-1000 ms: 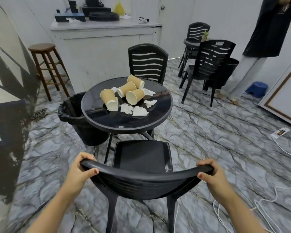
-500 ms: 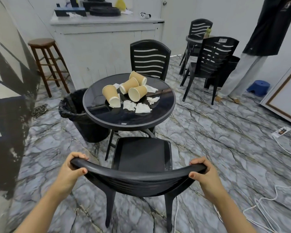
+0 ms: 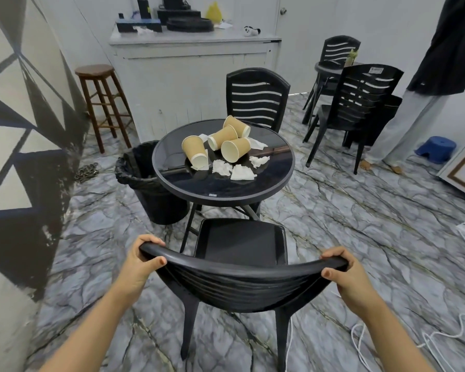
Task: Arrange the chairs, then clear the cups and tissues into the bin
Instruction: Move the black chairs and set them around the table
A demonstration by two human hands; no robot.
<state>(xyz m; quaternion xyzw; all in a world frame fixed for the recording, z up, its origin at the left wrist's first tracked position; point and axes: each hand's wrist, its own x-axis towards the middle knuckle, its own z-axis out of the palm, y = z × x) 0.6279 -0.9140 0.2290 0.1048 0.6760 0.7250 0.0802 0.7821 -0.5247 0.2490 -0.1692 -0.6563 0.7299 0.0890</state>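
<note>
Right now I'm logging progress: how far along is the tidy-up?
Early. Nothing looks finished. In hand: left hand and right hand grip the near black plastic chair at the round black table. Left: four tan paper cups and crumpled white tissues lie on it; the black lined bin waits beside.

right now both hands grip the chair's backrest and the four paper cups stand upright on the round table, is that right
Not quite. The head view shows all four paper cups lying tipped over among the tissues on the round table, not upright. The rest holds: left hand and right hand grip the chair's backrest.
</note>
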